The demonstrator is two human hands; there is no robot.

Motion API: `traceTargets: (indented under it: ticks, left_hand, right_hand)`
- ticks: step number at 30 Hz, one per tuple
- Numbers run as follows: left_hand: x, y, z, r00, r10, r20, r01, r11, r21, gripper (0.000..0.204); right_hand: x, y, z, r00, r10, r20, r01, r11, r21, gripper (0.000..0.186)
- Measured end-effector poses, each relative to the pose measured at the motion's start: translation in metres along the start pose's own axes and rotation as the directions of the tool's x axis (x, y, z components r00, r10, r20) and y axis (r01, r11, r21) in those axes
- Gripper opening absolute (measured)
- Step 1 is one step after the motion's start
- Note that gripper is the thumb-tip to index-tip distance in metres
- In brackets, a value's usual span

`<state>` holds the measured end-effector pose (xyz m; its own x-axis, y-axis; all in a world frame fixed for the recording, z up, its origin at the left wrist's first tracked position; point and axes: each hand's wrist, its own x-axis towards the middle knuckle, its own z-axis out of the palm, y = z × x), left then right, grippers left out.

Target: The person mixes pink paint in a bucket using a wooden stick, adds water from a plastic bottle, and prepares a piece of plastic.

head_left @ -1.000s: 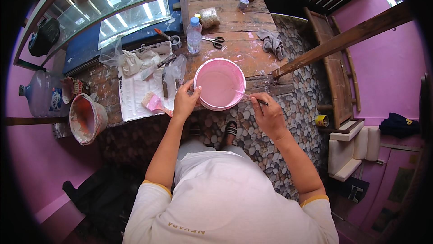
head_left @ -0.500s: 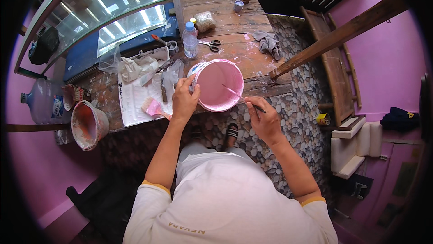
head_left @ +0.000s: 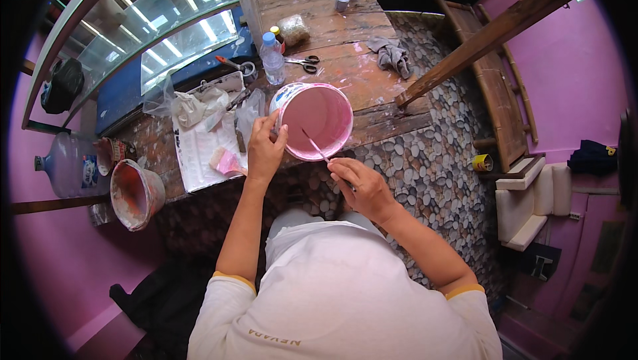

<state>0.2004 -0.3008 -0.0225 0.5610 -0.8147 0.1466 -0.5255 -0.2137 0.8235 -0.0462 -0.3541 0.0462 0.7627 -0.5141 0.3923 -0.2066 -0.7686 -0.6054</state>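
A white bucket (head_left: 286,99) of pink paint (head_left: 322,111) stands tilted toward me at the table's front edge, its rim smeared pink. My left hand (head_left: 265,154) grips its left side near the rim, thumb toward the opening. Between the fingers and thumb of my right hand (head_left: 364,190), just in front of the bucket, is a thin stick (head_left: 316,144) coated in pink. Its tip reaches over the rim into the opening; I cannot tell whether it touches the paint. To the left, a wide paintbrush (head_left: 228,161) with pink on it lies on a white tray (head_left: 196,167).
Behind the bucket are a water bottle (head_left: 272,61), scissors (head_left: 304,63) and a grey rag (head_left: 391,56). Plastic bags (head_left: 249,111) lie on the tray. A stained bucket (head_left: 137,194) stands at the left end. A slanting wooden post (head_left: 478,44) rises at the right.
My right hand has moved left and toward me, bringing the stick's tip toward the middle of the bucket's opening. My left hand keeps its place on the bucket. The whole view has shifted slightly.
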Motion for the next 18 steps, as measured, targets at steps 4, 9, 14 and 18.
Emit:
traceTargets:
  ticks: [4, 9, 14, 18]
  left_hand:
    - [-0.001, -0.003, -0.001, 1.0, -0.001, 0.004, 0.001, 1.0, -0.016, 0.04]
    - [0.001, 0.001, -0.004, 0.999, -0.028, 0.042, 0.03, 0.999, -0.037, 0.041]
    - [0.0, -0.001, -0.005, 0.999, 0.007, 0.036, -0.007, 1.0, -0.006, 0.041]
    - [0.002, 0.001, -0.005, 0.999, -0.011, 0.049, 0.012, 1.0, -0.02, 0.041]
  right_hand:
    - [0.015, 0.013, -0.006, 0.992, -0.016, -0.122, 0.007, 0.998, -0.068, 0.028]
    - [-0.001, 0.003, 0.002, 0.999, -0.035, 0.001, 0.035, 0.998, -0.047, 0.027]
    - [0.017, 0.016, -0.012, 0.994, -0.041, -0.099, 0.031, 0.994, -0.1, 0.021]
    - [-0.003, 0.018, -0.01, 0.998, -0.052, -0.024, 0.049, 0.993, -0.104, 0.025]
